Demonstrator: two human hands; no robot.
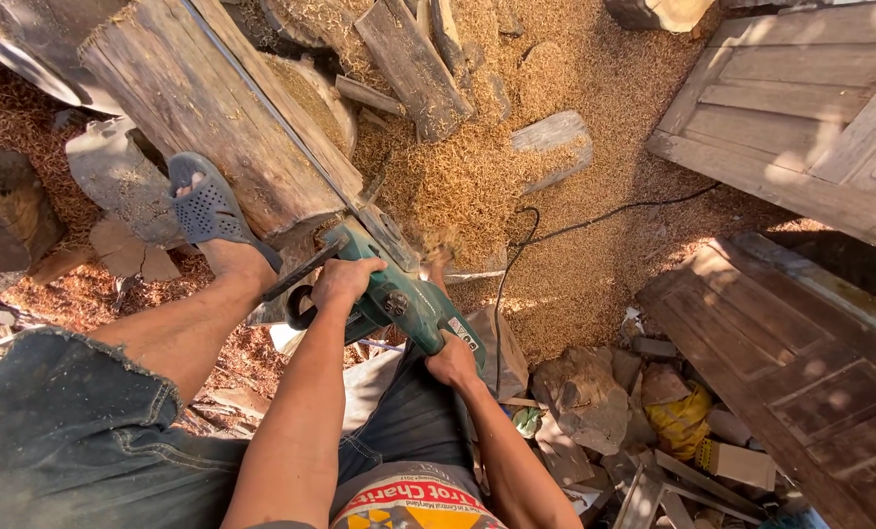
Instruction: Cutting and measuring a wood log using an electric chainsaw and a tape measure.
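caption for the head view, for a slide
Both hands, left and right, grip a green electric chainsaw cutting along a log steadied by a sandalled foot.

Outdoor woodcutting yard: ground covered in sawdust [555,225], rough logs [213,108], offcut planks [413,64], old panelled wooden doors [800,108], rubble [585,402], sunlit.

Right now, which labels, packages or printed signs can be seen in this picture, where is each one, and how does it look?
Label: small white sticker on the green saw, just above the right hand.
Shirt print: bottom edge of the picture, red band with pale lettering above yellow and blue shapes.
Box: flat tan cardboard pack among rubble, lower right.
Yellow bag: crumpled, beside the box; any print is too small to tell.
No screens.
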